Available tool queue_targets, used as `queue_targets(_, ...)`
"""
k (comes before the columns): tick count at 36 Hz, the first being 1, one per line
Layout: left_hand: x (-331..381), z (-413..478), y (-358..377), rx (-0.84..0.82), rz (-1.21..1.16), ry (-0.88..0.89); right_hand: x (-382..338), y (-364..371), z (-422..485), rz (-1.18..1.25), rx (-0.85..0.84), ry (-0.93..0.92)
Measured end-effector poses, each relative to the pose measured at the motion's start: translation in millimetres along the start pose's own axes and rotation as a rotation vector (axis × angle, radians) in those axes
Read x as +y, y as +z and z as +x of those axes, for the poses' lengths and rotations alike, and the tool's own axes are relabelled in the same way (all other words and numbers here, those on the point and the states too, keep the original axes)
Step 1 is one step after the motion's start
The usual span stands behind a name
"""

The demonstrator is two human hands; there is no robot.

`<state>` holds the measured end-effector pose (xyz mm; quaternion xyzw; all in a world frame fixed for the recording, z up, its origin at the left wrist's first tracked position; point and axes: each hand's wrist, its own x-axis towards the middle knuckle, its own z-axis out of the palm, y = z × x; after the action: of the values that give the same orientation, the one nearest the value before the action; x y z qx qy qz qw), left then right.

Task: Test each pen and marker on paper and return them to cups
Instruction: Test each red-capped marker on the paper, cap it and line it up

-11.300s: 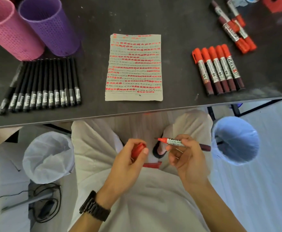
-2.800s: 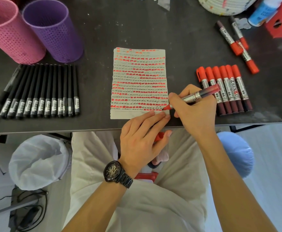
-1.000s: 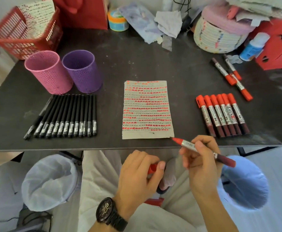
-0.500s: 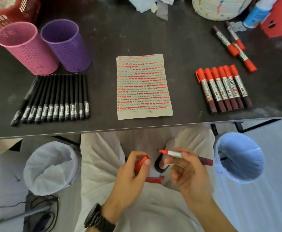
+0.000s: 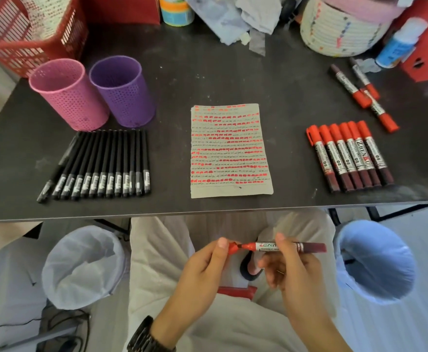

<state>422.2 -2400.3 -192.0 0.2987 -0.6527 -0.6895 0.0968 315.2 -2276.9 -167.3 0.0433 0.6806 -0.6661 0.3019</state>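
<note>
From the head camera, both hands are low, over the person's lap and below the table's (image 5: pixel 284 72) near edge. The right hand (image 5: pixel 294 273) holds a red marker (image 5: pixel 286 247) with curled fingers. The marker lies flat and points to the left. It has a red tip, a white label with writing in the middle and a dark red back end. The left hand (image 5: pixel 202 268) pinches the small red cap (image 5: pixel 232 248) between thumb and fingers. The cap's open end sits right at the marker's tip.

Up on the table, straight ahead of the hands, lies the paper (image 5: pixel 229 151). It is full of red dashes and thin black scribbles in rows. Ahead and to the right of the right hand, six red markers (image 5: pixel 350 156) lie side by side with caps on. Three more markers (image 5: pixel 362 95) lie farther back. Ahead and to the left of the left hand is a neat row of black pens (image 5: pixel 101 166). Behind the pens stand a pink cup (image 5: pixel 68 95) and a purple cup (image 5: pixel 124 91), touching each other.
</note>
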Motion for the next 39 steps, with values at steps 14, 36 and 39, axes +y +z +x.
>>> queue_targets(14, 59, 23, 3, -0.181, 0.182, 0.118, -24, -5, 6, -0.083, -0.046, -0.072)
queue_targets(36, 121, 63, -43, -0.26, 0.33, 0.206, -106, -11, 25, -0.524, -0.406, -0.53)
queue_targets(39, 126, 64, -48, -0.269, 0.332, 0.221, -112, -8, 25, -0.57, -0.422, -0.589)
